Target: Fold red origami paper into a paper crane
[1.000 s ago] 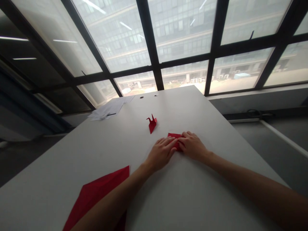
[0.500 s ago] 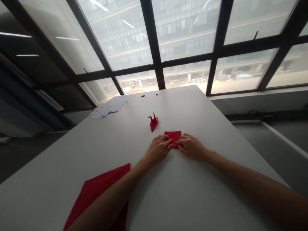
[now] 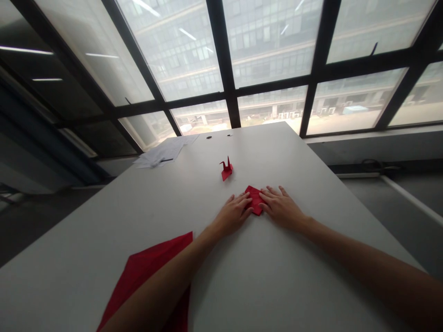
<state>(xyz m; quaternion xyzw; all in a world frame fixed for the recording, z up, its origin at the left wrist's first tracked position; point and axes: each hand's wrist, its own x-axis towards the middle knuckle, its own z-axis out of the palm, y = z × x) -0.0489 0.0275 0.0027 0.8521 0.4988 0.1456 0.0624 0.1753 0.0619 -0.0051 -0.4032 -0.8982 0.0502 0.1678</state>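
A small folded piece of red paper lies flat on the white table. My left hand presses on its left side with fingers spread. On the paper's right side rests my right hand, flat, fingers extended. Parts of the paper are hidden under both sets of fingertips. A finished red paper crane stands a little farther back, apart from my hands.
A large sheet of red paper lies near the front left, partly under my left forearm. White papers with a dark pen sit at the far left corner. Two small dark discs lie near the far edge, below tall windows.
Both hands have flattened over the folded red paper, and less of it shows than half a second ago. The camera view has shifted slightly.
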